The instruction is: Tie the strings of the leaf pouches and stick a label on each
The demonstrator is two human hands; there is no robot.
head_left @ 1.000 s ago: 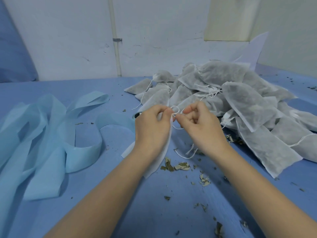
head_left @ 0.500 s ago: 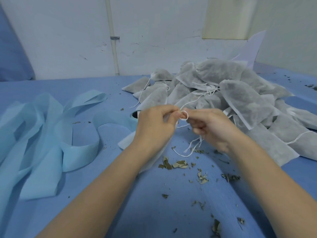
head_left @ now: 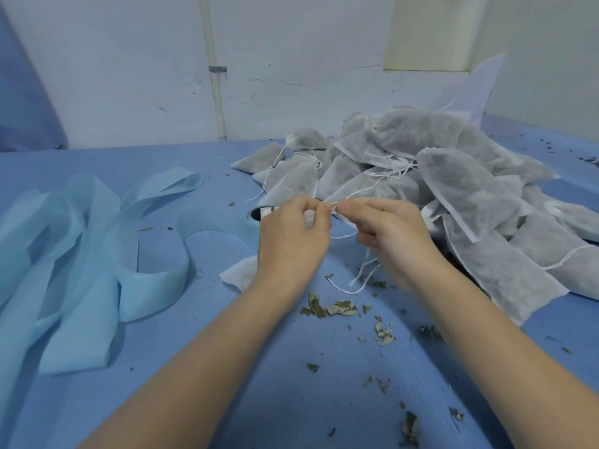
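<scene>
My left hand (head_left: pixel 291 241) pinches the neck of a white leaf pouch (head_left: pixel 238 273), which hangs under my wrist and is mostly hidden by it. My right hand (head_left: pixel 392 238) pinches the pouch's white string (head_left: pixel 348 288) close to the left fingertips. Loose string ends trail down onto the blue surface below my right hand. A big pile of filled grey-white pouches (head_left: pixel 453 189) with dangling strings lies just behind and to the right of both hands.
A long, curled, light blue backing strip (head_left: pixel 97 254) sprawls over the left of the blue table (head_left: pixel 291 400); its roll end (head_left: pixel 259 213) peeks out behind my left hand. Dried leaf crumbs (head_left: pixel 327 307) litter the surface in front of the hands. A white wall stands behind.
The small string loop that showed between my fingertips is no longer visible; both hands now pinch together at the pouch's neck, with my right hand slightly lower and further right.
</scene>
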